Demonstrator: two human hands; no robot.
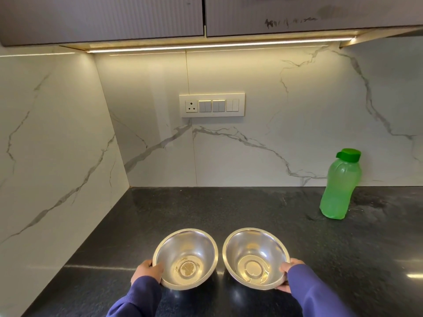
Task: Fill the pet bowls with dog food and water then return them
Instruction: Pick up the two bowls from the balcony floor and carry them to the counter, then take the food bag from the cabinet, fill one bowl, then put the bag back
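On the dark desk [229, 209], well in front of the green bottle [341, 186], two steel bowls sit side by side. Left hand [146, 274] fingers clasp the left bowl [185, 258]; right hand [289, 276] fingers clasp the right bowl [255, 257].

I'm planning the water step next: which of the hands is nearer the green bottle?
Right. The right hand holds the right bowl, in front of and left of the green bottle. The left hand, on the left bowl, is farther left.

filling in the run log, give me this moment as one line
left hand grips left bowl | right hand grips right bowl | both bowls unfilled | green bottle upright, capped, on counter
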